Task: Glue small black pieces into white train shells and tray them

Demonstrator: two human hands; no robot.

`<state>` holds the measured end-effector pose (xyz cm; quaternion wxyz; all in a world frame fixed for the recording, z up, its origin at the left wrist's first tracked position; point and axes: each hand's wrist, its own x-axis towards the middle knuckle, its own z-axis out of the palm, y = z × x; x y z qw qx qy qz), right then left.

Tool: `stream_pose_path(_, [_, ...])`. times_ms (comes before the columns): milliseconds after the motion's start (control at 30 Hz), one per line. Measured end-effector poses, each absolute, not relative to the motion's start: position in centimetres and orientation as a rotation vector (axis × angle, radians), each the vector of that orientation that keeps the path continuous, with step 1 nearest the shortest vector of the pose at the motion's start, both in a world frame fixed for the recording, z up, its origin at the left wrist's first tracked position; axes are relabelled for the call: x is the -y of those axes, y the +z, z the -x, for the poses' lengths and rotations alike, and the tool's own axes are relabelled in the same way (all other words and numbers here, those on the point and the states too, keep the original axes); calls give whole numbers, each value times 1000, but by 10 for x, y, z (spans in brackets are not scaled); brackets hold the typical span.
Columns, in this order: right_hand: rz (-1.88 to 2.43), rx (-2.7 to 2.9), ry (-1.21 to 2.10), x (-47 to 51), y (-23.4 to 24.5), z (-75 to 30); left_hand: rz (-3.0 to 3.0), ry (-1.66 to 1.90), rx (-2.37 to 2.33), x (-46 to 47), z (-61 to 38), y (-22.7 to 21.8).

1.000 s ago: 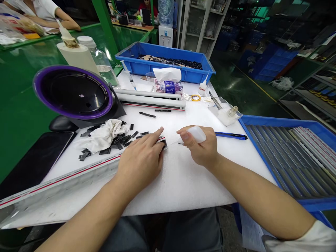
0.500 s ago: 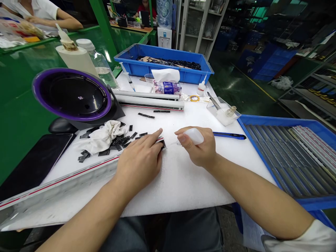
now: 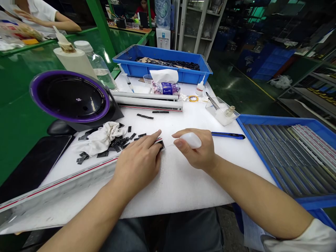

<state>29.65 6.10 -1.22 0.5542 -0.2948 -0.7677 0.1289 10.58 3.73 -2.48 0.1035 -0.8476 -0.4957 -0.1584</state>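
Pressing flat on the end of the long strip, the left hand lies open — the right hand grips a small white bottle.

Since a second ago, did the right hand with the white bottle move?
Yes. The right hand with the white bottle edged left, toward the left hand, away from the blue knife.

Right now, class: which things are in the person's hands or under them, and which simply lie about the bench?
In hand:
left hand pressing the long strip's end
right hand holding a small white bottle

Lying about:
white rag
black pieces
blue knife
tissue pack
purple-rimmed fan
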Motion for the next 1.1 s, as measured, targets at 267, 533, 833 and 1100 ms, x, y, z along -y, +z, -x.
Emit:
stream_pose_path(267, [657,1857,257,-62,-12,-297,2486,-472,1454,-36,-105,-26])
stream_pose_path(533, [599,1900,218,-60,-12,-298,2481,-485,1451,-36,-106,-24])
stream_pose_path(833, [604,1840,279,-56,-9,-298,2503,-448,1477,-35,-107,-23])
stream_pose_path(1100, [836,1198,605,-75,-2,-328,2503,-440,1461,-37,-106,-24])
